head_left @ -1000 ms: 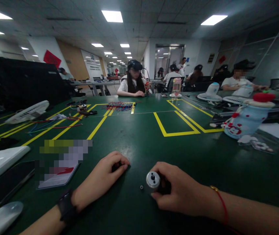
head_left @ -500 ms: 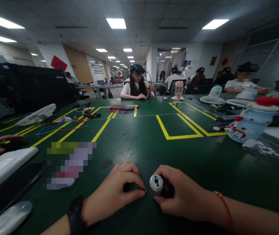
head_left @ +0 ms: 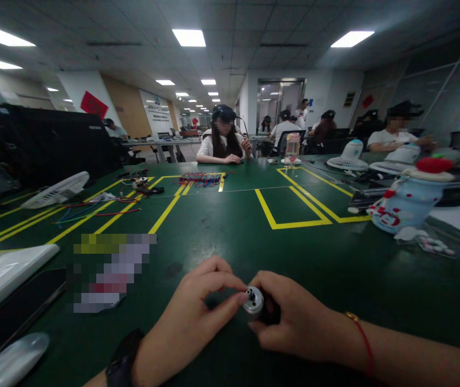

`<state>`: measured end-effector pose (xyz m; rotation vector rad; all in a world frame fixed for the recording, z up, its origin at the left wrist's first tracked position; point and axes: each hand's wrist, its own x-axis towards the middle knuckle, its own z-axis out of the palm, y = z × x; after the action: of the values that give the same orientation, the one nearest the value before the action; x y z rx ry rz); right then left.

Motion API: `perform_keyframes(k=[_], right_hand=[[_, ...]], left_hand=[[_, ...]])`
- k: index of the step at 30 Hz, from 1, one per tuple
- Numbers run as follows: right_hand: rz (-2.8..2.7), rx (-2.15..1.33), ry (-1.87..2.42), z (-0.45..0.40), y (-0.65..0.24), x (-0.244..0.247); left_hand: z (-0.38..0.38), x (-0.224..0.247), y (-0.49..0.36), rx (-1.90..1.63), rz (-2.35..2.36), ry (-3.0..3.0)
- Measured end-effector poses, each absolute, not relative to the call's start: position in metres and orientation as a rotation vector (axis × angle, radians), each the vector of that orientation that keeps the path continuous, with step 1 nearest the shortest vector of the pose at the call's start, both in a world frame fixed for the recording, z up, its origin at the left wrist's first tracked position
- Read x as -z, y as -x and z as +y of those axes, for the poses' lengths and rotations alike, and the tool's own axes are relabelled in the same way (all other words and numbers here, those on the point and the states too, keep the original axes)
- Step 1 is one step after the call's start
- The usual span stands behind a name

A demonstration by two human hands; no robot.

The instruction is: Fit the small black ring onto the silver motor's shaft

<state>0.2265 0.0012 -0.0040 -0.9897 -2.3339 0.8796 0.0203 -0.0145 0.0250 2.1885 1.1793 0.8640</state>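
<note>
A silver metal cylinder with small dark holes in its round end face is held in my right hand, thumb and fingers wrapped round its side. The end face tilts up toward the camera. My left hand pinches a tiny metallic piece between thumb and index finger, right at the cylinder's face. Whether the piece sits in a hole cannot be made out. Both hands are above the green table, near its front edge.
A white device and a white mouse-like object lie at the left. Coloured wires lie further back. A blue bottle with a red top stands at the right. A person sits opposite.
My left hand has moved right and up, bringing the tiny piece to the cylinder's face. The cylinder has shifted slightly left. Another person's hand at the left edge has gone out of view.
</note>
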Motion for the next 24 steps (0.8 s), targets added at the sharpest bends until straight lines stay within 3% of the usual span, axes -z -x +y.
perform_keyframes(k=[24], right_hand=[[-2.369, -0.831, 0.979, 0.0018, -0.2258, 0.003]], left_hand=[[-0.017, -0.0318, -0.0261, -0.849, 1.16, -2.238]])
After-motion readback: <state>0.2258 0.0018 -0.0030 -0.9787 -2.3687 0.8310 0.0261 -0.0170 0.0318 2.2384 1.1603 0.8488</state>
